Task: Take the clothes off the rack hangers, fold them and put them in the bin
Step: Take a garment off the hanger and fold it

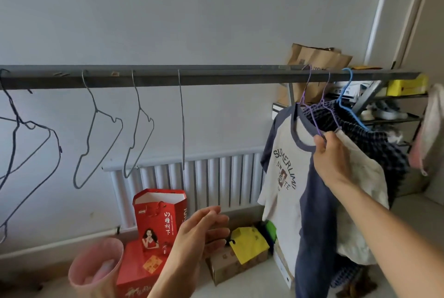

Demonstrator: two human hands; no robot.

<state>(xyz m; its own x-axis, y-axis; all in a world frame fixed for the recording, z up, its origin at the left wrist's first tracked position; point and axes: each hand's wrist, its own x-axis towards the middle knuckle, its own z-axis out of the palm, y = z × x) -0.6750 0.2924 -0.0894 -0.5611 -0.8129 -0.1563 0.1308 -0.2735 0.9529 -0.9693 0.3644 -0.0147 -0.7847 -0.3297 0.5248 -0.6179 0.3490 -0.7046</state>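
The raglan T-shirt (283, 177), on a purple hanger (310, 108) at the right end of the rack bar (216, 77), is being gripped at the collar by the right hand (331, 153), fingers curled. The left hand (199, 233) is being held open, right of the pink bin (96, 266).

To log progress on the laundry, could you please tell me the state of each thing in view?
T-shirt, hanging on purple hanger.
Purple hanger, hooked on rack, gripped by right hand.
Checked shirt, hanging on rack.
Grey wire hangers, bare.
Pink bin, upright, something pale inside.
Left hand, open, empty.
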